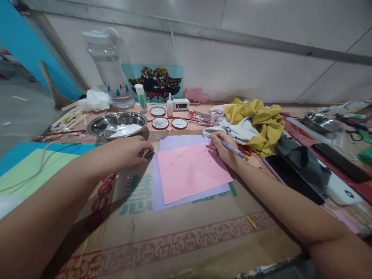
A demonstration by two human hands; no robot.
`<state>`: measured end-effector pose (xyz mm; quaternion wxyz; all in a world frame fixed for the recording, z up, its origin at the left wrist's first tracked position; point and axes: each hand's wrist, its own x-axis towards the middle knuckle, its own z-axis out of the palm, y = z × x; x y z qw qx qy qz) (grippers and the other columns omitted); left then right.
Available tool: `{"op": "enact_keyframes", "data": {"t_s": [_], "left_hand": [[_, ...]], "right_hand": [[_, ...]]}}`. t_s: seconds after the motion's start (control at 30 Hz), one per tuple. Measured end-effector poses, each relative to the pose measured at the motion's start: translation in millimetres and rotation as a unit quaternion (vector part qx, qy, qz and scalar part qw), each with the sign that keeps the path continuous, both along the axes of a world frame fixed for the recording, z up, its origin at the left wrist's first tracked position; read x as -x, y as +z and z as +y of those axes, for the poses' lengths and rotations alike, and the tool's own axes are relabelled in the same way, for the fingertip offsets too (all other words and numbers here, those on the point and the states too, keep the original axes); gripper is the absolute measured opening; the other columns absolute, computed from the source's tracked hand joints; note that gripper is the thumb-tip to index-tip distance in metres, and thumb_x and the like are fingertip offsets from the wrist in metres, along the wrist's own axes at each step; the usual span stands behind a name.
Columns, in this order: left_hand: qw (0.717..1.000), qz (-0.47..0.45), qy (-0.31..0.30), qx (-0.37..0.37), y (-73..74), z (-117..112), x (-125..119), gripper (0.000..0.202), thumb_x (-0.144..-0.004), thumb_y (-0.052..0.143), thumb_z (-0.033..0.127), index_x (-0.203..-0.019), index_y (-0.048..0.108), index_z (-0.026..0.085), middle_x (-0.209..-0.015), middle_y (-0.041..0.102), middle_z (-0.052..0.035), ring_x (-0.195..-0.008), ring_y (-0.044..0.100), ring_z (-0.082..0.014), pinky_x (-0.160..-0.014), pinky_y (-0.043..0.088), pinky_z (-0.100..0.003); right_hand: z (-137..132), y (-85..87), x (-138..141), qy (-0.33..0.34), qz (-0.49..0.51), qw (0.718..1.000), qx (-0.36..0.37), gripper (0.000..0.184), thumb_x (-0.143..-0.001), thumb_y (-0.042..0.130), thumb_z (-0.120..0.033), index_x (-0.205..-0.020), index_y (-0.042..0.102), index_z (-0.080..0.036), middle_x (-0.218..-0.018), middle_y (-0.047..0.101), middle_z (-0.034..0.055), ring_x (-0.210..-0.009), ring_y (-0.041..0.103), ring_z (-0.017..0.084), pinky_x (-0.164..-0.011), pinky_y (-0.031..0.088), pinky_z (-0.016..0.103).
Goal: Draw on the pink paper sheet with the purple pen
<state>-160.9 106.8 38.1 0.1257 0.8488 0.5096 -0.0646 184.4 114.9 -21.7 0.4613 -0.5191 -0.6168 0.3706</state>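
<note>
On the cardboard, a pink sheet of paper (193, 172) lies askew over a slightly larger purple sheet (158, 193). Faint marks show near the pink sheet's upper edge. My right hand (222, 149) rests at the upper right corner of the sheets, its fingers closed round a pen (234, 149) with a pale barrel and a yellow end that points back toward my forearm. Just left of the purple sheet is my left hand (138, 150), fingers curled in toward the thumb; whether anything small is between them I cannot make out.
Behind the sheets stand a steel bowl (117, 124) with white contents, round red-rimmed dishes (160, 123), a glue stick (141, 97) and a water bottle (112, 73). A yellow cloth (261, 124) and a phone (293, 178) lie at right. Green paper (31, 170) is at left.
</note>
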Motion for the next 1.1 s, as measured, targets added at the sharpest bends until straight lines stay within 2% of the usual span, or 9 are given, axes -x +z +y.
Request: {"op": "enact_keyframes", "data": {"t_s": [0.1, 0.17, 0.33, 0.4, 0.5, 0.6, 0.7, 0.9, 1.1], "left_hand": [[0.999, -0.021, -0.032, -0.032, -9.0, 3, -3, 0.03, -0.081, 0.054, 0.026, -0.105, 0.072, 0.025, -0.099, 0.069, -0.0067, -0.088, 0.063, -0.0229, -0.075, 0.046, -0.033], [0.998, -0.029, -0.029, -0.053, -8.7, 2, -10, 0.027, -0.081, 0.053, 0.025, -0.1, 0.072, 0.022, -0.096, 0.069, -0.0078, -0.086, 0.063, -0.0235, -0.074, 0.045, -0.034], [0.979, -0.166, 0.007, -0.12, 1.5, -22, -48, 0.024, -0.087, 0.055, 0.03, -0.107, 0.065, 0.02, -0.099, 0.067, -0.0064, -0.085, 0.062, -0.02, -0.075, 0.048, -0.032], [0.97, -0.21, -0.011, -0.121, -3.9, -34, -65, 0.024, -0.09, 0.054, 0.031, -0.108, 0.063, 0.02, -0.105, 0.065, -0.0064, -0.087, 0.062, -0.0187, -0.077, 0.049, -0.032], [0.951, -0.275, 0.024, -0.14, -24.3, -41, -81, 0.023, -0.092, 0.052, 0.029, -0.112, 0.06, 0.02, -0.109, 0.061, -0.0068, -0.085, 0.062, -0.0169, -0.076, 0.051, -0.031], [0.931, -0.331, 0.091, -0.121, -44.1, -37, -83, 0.023, -0.092, 0.053, 0.032, -0.112, 0.057, 0.02, -0.107, 0.06, -0.005, -0.079, 0.061, -0.0141, -0.073, 0.051, -0.031], [0.919, -0.36, 0.133, -0.089, -52.1, -31, -79, 0.026, -0.091, 0.056, 0.035, -0.113, 0.056, 0.021, -0.106, 0.059, -0.004, -0.076, 0.062, -0.0133, -0.071, 0.052, -0.031], [0.92, -0.361, 0.14, -0.065, -52.7, -29, -77, 0.028, -0.09, 0.058, 0.039, -0.112, 0.057, 0.022, -0.106, 0.06, -0.0045, -0.08, 0.063, -0.0158, -0.071, 0.053, -0.034], [0.928, -0.34, 0.118, -0.099, -52.8, -28, -77, 0.026, -0.09, 0.058, 0.038, -0.111, 0.06, 0.023, -0.103, 0.061, -0.0047, -0.078, 0.061, -0.0155, -0.068, 0.052, -0.032]], "right_hand": [[-2, 2.7, 7, 0.019, 0.064, 0.996, 0.056, 0.038, -0.086, 0.062, -0.059, -0.09, 0.059, -0.021, -0.06, 0.051, -0.0055, -0.042, 0.043, 0.007, -0.035, 0.033, 0.017], [-5, 4.4, 11, 0.026, 0.1, 0.992, 0.069, 0.041, -0.084, 0.063, -0.061, -0.09, 0.058, -0.021, -0.059, 0.053, -0.0058, -0.039, 0.043, 0.006, -0.033, 0.032, 0.017], [-12, 5.6, 11, 0.03, 0.111, 0.993, 0.012, 0.051, -0.087, 0.054, -0.069, -0.099, 0.059, -0.02, -0.062, 0.062, -0.0016, -0.044, 0.055, 0.01, -0.034, 0.036, 0.017], [-13, 5.1, 9, 0.034, 0.108, 0.994, 0.003, 0.049, -0.089, 0.052, -0.068, -0.097, 0.057, -0.019, -0.059, 0.06, -0.003, -0.042, 0.052, 0.009, -0.035, 0.036, 0.017], [-14, 5.0, 5, 0.035, 0.077, 0.996, -0.009, 0.042, -0.093, 0.051, -0.062, -0.091, 0.055, -0.02, -0.058, 0.056, -0.0045, -0.042, 0.048, 0.008, -0.037, 0.035, 0.017], [-16, 5.5, 2, 0.041, 0.027, 0.999, -0.024, 0.037, -0.096, 0.049, -0.057, -0.09, 0.055, -0.02, -0.06, 0.053, -0.0048, -0.046, 0.045, 0.008, -0.039, 0.034, 0.017], [-17, 5.8, 1, 0.046, 0.011, 0.998, -0.029, 0.034, -0.097, 0.048, -0.053, -0.09, 0.056, -0.021, -0.061, 0.051, -0.0048, -0.049, 0.046, 0.008, -0.041, 0.035, 0.017], [-17, 6.7, 1, 0.054, 0.008, 0.999, -0.003, 0.031, -0.099, 0.048, -0.05, -0.089, 0.056, -0.021, -0.058, 0.052, -0.0055, -0.046, 0.045, 0.008, -0.043, 0.037, 0.019], [-17, 6.9, 2, 0.056, -0.024, 0.998, 0.0, 0.031, -0.098, 0.049, -0.049, -0.089, 0.057, -0.021, -0.06, 0.055, -0.0036, -0.05, 0.05, 0.01, -0.045, 0.038, 0.02]]}}
